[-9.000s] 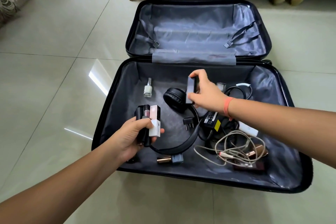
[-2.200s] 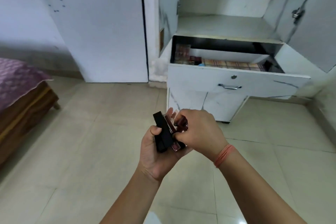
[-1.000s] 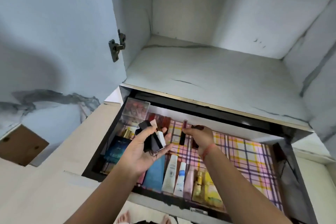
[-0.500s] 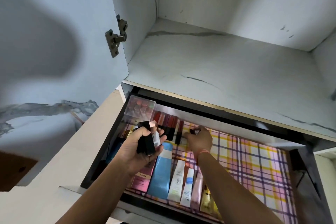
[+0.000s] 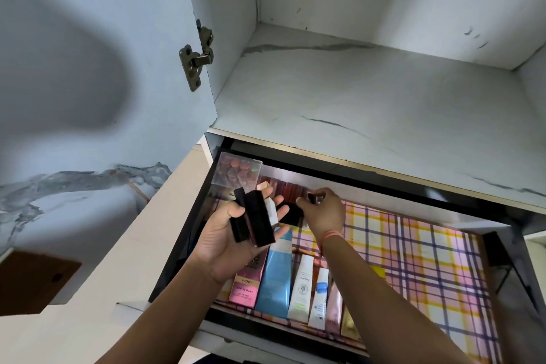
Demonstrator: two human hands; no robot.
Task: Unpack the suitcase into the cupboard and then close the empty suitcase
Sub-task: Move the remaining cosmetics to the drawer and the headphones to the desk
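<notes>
Our left hand (image 5: pixel 227 236) lies palm up, thumb and fingers holding black cosmetic cases (image 5: pixel 258 220); our right hand (image 5: pixel 325 214) hovers over the drawer (image 5: pixel 419 248), fingertips pinching a small dark tube (image 5: pixel 311 197).

Open drawer (image 5: pixel 178 248) under white veined shelf (image 5: pixel 369 91), plaid liner (image 5: pixel 419 248) inside. Left grip (image 5: pixel 230 242) palm-up over drawer's left end, holding bundle of black cases (image 5: pixel 258 221) (one pale piece among them). Right grip (image 5: pixel 323 213) just beside it, pinching small dark item (image 5: pixel 312 197) near row of red lipsticks (image 5: pixel 288 188) at back. Pink box (image 5: pixel 246 284) and tubes (image 5: pixel 301 287) lined along front.
</notes>
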